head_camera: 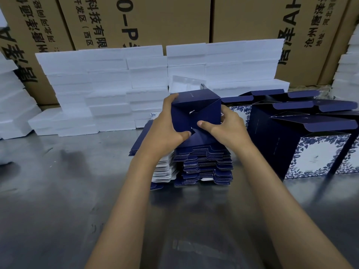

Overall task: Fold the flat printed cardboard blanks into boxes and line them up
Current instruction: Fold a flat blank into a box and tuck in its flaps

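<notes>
At the far left, white foam slabs (pixel 11 105) are stacked at the edge of the view. Further right, a wider wall of white foam blocks (pixel 108 90) rises in layers at the back of a grey metal bench (pixel 58 200), with tall brown shipping cartons (pixel 165 18) printed in black characters standing behind it.

In the middle, a thick stack of flat cardboard blanks (pixel 206 166), navy with some white undersides showing, lies on the bench. Above this stack, both hands hold a navy box (pixel 196 111) with its folded end flaps facing the camera. The left hand (pixel 165 129) wraps the box's left side, its grip curled round the edge with the thumb pressed on the lower flap. The right hand (pixel 227 127) clasps the right side, its grip likewise curled, thumb pushing on the flaps near the centre where they meet.

To the right, finished boxes (pixel 303 144) stand upright on the bench close together, navy with blue-and-white floral panels, their top flaps open. More white foam (pixel 347 70) is piled at the far right edge.
</notes>
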